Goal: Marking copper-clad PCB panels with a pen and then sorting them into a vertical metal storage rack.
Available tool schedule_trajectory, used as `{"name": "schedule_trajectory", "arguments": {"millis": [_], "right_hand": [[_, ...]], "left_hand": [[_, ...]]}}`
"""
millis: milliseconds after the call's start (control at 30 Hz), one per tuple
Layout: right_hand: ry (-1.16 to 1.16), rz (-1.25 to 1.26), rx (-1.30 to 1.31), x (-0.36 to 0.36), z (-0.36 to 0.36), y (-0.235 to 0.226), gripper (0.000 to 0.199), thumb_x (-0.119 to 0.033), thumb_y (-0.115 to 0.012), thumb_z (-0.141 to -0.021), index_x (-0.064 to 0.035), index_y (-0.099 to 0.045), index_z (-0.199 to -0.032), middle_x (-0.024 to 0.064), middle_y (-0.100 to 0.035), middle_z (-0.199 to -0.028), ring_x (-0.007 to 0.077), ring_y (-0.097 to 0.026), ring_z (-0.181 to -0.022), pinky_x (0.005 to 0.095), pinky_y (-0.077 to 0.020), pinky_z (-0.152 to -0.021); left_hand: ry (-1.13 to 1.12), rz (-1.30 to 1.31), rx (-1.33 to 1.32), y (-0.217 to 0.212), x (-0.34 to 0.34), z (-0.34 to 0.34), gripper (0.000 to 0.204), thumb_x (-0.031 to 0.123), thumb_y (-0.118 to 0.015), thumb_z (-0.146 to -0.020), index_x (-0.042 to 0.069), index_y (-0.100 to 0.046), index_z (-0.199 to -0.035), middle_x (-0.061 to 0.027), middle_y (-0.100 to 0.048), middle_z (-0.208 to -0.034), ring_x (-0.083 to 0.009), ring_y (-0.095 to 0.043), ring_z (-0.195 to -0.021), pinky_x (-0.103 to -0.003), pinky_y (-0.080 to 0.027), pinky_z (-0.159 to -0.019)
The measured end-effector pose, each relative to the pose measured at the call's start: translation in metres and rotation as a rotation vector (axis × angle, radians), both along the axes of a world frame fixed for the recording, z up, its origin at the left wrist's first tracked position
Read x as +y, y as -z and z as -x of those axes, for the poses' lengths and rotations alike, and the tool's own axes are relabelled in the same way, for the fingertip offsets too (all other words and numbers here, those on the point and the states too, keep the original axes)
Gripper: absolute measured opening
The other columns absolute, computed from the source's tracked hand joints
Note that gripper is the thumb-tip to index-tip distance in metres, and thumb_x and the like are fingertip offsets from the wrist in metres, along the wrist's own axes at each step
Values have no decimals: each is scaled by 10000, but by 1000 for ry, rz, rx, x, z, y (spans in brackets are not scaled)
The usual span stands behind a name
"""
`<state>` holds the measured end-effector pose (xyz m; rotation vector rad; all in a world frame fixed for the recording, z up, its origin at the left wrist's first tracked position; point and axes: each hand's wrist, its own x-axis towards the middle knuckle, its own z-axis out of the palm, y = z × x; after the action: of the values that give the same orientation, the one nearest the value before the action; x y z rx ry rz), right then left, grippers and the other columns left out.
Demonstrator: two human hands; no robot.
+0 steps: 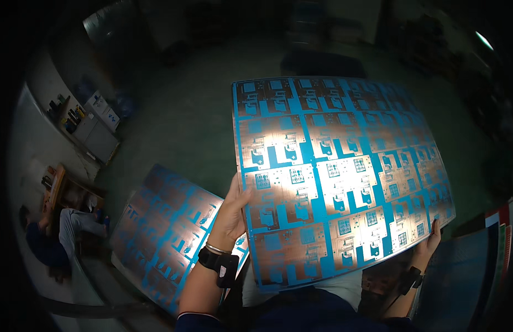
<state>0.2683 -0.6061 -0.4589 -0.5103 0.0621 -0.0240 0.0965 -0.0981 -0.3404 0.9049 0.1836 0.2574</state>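
Note:
A large copper circuit board panel (pixel 347 205) with blue patterned areas is held up tilted in front of me. My left hand (pixel 233 210) grips its left edge, with the thumb on the front face and the other fingers mostly behind it. At the lower right corner my right hand (pixel 429 243) is closed on the edge, its fingers partly hidden by the panel. Both wrists carry dark straps, and a bangle circles the left one. Lower left, a second panel of the same copper and blue pattern (pixel 162 238) lies slanted, partly behind my left forearm.
A seated person (pixel 79 227) is at the far left beside a wooden piece of furniture (pixel 55 185). Small bottles (pixel 74 117) and white boxes (pixel 103 112) stand farther back. Upright dark sheets (pixel 461 271) are at the right. The green floor (pixel 173 127) spreads behind.

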Motion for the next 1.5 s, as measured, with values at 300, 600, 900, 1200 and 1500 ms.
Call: {"name": "schedule_trajectory", "arguments": {"millis": [300, 600, 900, 1200, 1500], "right_hand": [[-54, 38, -24, 7, 8, -23, 338, -149, -386, -966, 44, -437, -1240, 187, -512, -1248, 301, -502, -1150, 451, -384, -998], [-28, -32, -57, 25, 21, -60, 334, -144, -405, -956, 45, -445, -1229, 203, -522, -1210, 298, -527, -1111, 443, -419, -961], [14, -97, 4, 30, 25, -67, 406, -134, -451, -925, 45, -388, -1284, 207, -489, -1256, 303, -497, -1152, 454, -387, -993], [33, -86, -73, 31, 29, -76, 439, -103, -490, -901, 39, -368, -1299, 202, -474, -1277, 303, -485, -1168, 449, -384, -1004], [13, -58, -83, 29, 31, -85, 485, -99, -521, -881, 40, -346, -1311, 193, -469, -1281, 302, -481, -1174, 456, -381, -1007]], "left_hand": [[-40, 28, 65, -1, 0, -3, 585, 83, -532, -895, 69, -239, -1401, -130, -428, -1335, -208, -482, -1189, -355, -472, -949], [-56, 44, 67, 1, -2, -4, 534, 75, -455, -922, 60, -212, -1397, -176, -438, -1318, -242, -518, -1159, -370, -527, -883], [-13, 47, 20, -2, -1, -4, 560, 55, -527, -881, 35, -257, -1372, -196, -450, -1310, -276, -529, -1147, -406, -538, -863], [-94, 32, 28, -8, -9, -6, 462, 76, -459, -920, 26, -297, -1350, -194, -504, -1255, -266, -572, -1090, -379, -547, -838], [-141, -139, 114, -21, -18, -11, 395, 94, -416, -935, -13, -340, -1308, -181, -534, -1216, -228, -605, -1027, -331, -527, -840]]}}
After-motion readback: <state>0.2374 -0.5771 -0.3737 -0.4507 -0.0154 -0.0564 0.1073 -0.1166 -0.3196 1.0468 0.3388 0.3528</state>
